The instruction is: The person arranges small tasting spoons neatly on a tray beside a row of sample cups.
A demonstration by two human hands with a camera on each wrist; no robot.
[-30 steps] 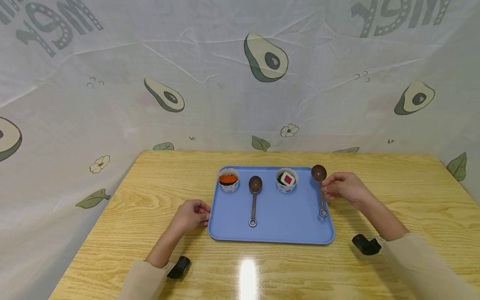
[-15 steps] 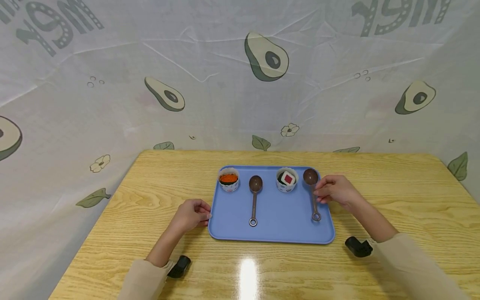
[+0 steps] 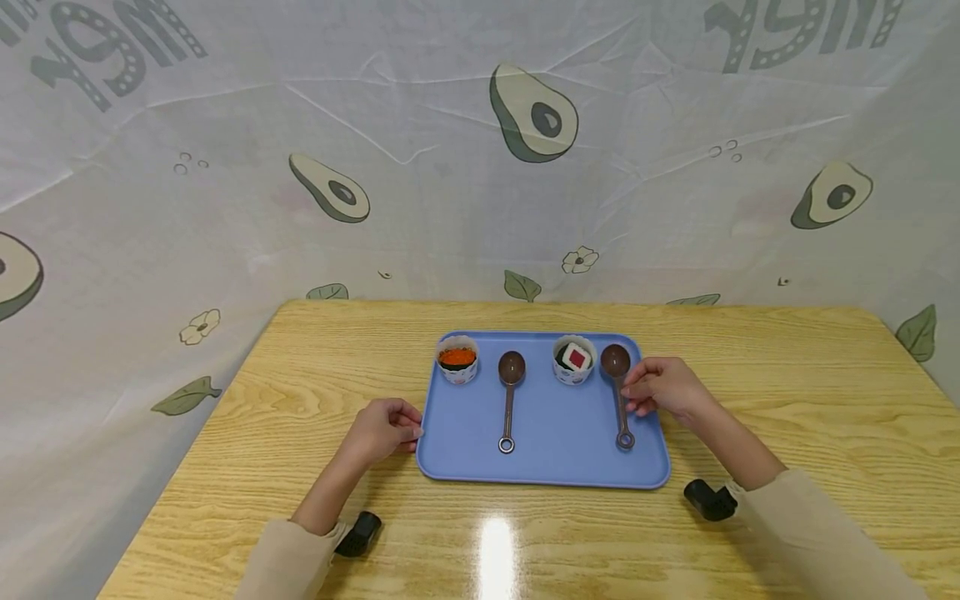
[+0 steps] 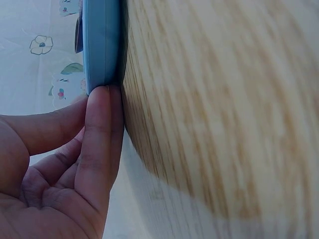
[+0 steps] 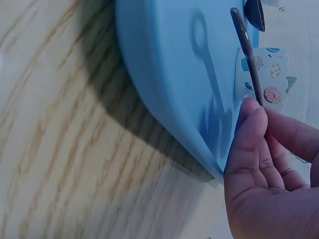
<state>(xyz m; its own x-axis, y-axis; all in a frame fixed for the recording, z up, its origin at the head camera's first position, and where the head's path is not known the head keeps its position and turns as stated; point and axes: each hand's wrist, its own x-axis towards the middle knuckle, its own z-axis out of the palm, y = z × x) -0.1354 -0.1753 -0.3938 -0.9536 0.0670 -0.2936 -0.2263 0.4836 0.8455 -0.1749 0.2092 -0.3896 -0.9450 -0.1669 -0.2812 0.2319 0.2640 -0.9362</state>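
A blue tray (image 3: 558, 458) lies on the wooden table. My left hand (image 3: 381, 429) pinches its left rim, the thumb above and the fingers at the side in the left wrist view. My right hand (image 3: 667, 390) pinches the handle of a brown measuring spoon (image 3: 616, 362) between thumb and fingers. In the right wrist view that spoon (image 5: 245, 42) hangs over the tray and casts a shadow on it. A second brown measuring spoon (image 3: 512, 368) lies left of the tray's middle. Paper cups hold orange roe sushi (image 3: 457, 358) and a white sushi roll (image 3: 576, 358) with a red centre.
The left paper cup (image 3: 459, 377) stands in the tray's back left corner; the right paper cup (image 3: 573, 377) is next to the held spoon's bowl. Behind the table (image 3: 360, 333) hangs a curtain (image 3: 435, 225) printed with avocados. Black wrist devices sit at both sleeves.
My right hand has brought the measuring spoon leftward and slightly toward me, from the tray's right rim to beside the right cup. The left hand, tray and cups have stayed put.
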